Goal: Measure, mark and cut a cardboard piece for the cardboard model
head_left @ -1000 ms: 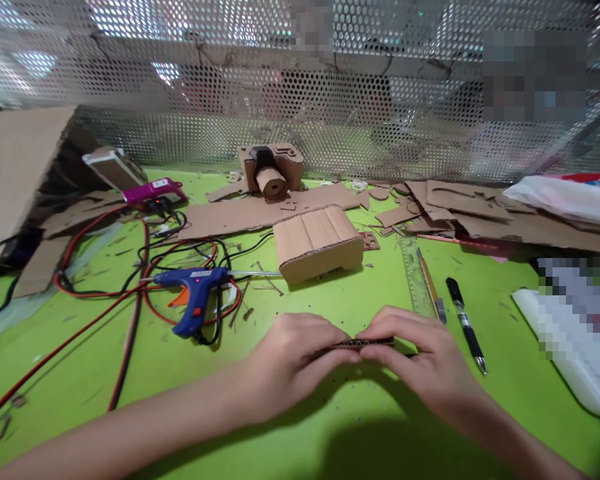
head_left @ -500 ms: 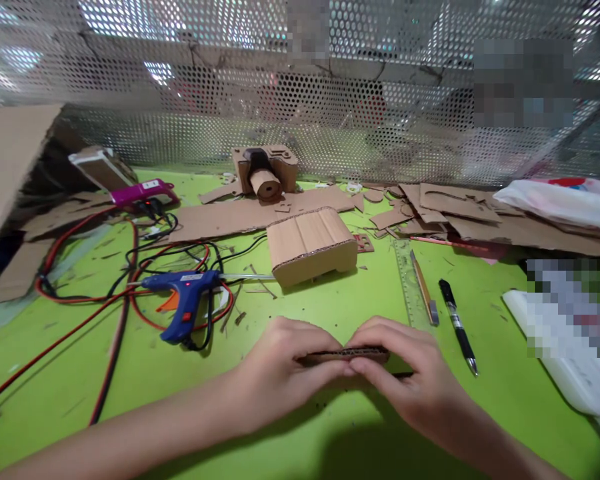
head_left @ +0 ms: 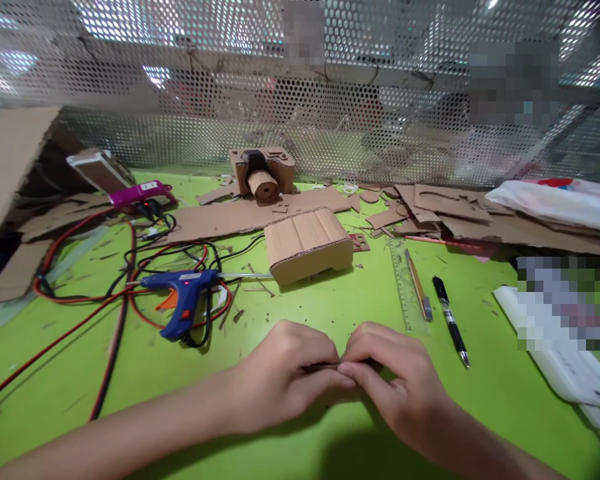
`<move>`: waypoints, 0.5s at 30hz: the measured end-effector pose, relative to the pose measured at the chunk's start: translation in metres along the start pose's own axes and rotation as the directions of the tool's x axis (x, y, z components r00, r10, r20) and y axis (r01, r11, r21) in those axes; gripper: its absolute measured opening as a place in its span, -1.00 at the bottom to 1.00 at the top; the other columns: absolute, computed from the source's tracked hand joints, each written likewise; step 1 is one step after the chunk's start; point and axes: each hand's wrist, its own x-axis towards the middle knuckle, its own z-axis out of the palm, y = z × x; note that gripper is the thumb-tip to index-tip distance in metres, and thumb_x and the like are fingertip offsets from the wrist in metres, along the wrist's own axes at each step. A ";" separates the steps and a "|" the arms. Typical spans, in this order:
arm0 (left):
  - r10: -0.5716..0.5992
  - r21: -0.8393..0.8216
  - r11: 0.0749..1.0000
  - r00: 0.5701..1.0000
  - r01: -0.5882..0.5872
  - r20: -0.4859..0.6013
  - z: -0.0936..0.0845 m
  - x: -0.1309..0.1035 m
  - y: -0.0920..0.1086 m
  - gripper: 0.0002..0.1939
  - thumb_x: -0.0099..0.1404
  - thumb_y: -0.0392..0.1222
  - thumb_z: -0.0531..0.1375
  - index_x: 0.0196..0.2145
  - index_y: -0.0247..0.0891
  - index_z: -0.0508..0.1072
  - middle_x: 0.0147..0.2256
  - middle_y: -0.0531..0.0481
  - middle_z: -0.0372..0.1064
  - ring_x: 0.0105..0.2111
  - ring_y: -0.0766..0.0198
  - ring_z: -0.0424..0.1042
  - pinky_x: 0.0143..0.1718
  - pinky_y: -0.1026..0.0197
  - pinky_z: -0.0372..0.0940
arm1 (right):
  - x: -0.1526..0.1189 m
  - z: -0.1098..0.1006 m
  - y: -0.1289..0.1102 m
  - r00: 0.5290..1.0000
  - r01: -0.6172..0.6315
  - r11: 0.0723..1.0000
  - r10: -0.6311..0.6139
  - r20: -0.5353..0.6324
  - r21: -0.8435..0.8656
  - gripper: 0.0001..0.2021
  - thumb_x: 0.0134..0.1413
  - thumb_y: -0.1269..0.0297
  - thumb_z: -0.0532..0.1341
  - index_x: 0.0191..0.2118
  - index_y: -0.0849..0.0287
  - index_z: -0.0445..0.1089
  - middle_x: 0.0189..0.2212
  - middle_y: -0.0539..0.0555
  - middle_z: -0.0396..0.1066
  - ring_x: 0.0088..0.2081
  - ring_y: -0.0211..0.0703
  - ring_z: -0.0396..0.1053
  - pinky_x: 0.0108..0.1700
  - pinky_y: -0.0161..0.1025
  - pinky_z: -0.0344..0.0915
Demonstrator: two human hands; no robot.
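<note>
Near the front middle of the green table, my left hand (head_left: 295, 373) and my right hand (head_left: 397, 373) meet, thumbs and fingers pinched on a small cardboard piece (head_left: 323, 367). Most of that piece is hidden by my fingers; only a thin dark edge shows. Just beyond my hands rests a cardboard box shape (head_left: 307, 243) with a rounded, ribbed top. A blue glue gun (head_left: 183, 300) lies on its side to the left, its clear stick reaching towards the box shape.
Behind stands a cardboard camera model (head_left: 263, 175) among cardboard scraps (head_left: 430, 203). On the right are a clear ruler (head_left: 404, 287), a cutter (head_left: 419, 285), a black pen (head_left: 451, 323) and a white power strip (head_left: 555, 350). Red and black cables (head_left: 115, 333) loop across the left.
My fingers have closed further over the cardboard piece, so less of it shows. My right hand has shifted slightly left. The view has also moved slightly.
</note>
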 end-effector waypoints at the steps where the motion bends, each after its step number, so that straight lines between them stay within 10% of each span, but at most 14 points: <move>1: 0.004 0.005 1.000 1.000 -0.004 -0.008 0.000 0.000 -0.001 -0.51 0.43 -0.02 0.08 -0.61 -0.30 0.25 -0.63 0.23 -0.06 -0.62 0.50 0.00 -0.58 0.43 -0.05 | 0.001 -0.002 -0.001 1.000 -0.017 1.000 0.017 0.002 0.001 -0.78 0.15 0.49 0.15 -0.50 0.15 0.31 -0.53 -0.07 0.32 -0.45 -0.32 0.28 -0.38 -0.38 0.18; 8: 0.042 0.104 0.993 0.997 -0.049 0.069 -0.017 0.004 0.004 -0.66 0.45 -0.15 0.06 -0.45 -0.32 0.42 -0.58 0.13 0.27 -0.57 0.45 0.25 -0.52 0.42 0.09 | 0.008 -0.018 -0.006 0.991 -0.118 0.992 0.121 0.057 -0.043 -0.78 0.20 0.33 0.25 -0.48 0.17 0.39 -0.54 -0.07 0.39 -0.45 -0.30 0.32 -0.42 -0.39 0.17; 15: 0.236 0.048 0.966 0.942 -0.254 0.239 -0.018 -0.019 0.035 -0.52 0.52 -0.15 -0.21 -0.54 -0.21 0.22 -0.62 0.12 0.14 -0.59 0.34 0.08 -0.52 0.23 0.08 | -0.028 -0.011 -0.021 0.980 0.130 0.991 -0.135 0.148 0.038 -0.56 0.36 0.06 0.05 -0.51 0.15 0.37 -0.59 -0.03 0.29 -0.50 -0.29 0.23 -0.42 -0.32 0.19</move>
